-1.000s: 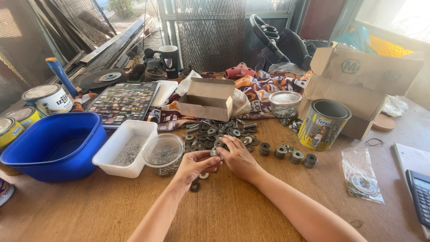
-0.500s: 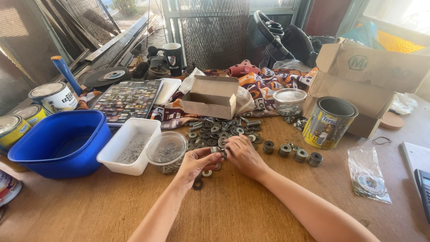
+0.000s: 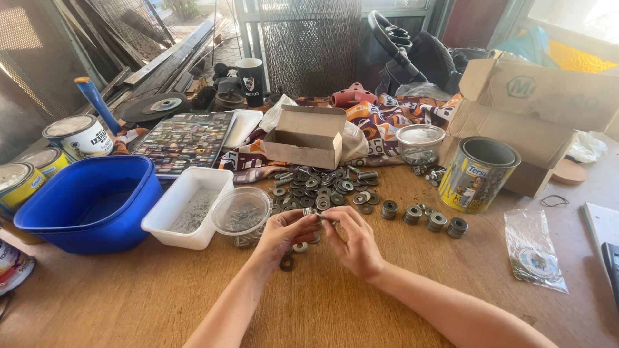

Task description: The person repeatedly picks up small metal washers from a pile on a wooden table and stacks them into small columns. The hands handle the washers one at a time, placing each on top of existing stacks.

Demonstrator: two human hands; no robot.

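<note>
Pinching small stack of metal washers (image 3: 312, 212) between both hands at frame centre: left hand (image 3: 282, 233), right hand (image 3: 353, 240). Loose washer pile (image 3: 322, 187) just above; round clear tub (image 3: 242, 211) beside left hand.

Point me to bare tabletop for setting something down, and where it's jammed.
Free: wood between the blue tub and the left hand, and between the right hand and the plastic bag. Jammed: the washer pile, white tray and round tub just beyond the hands.
</note>
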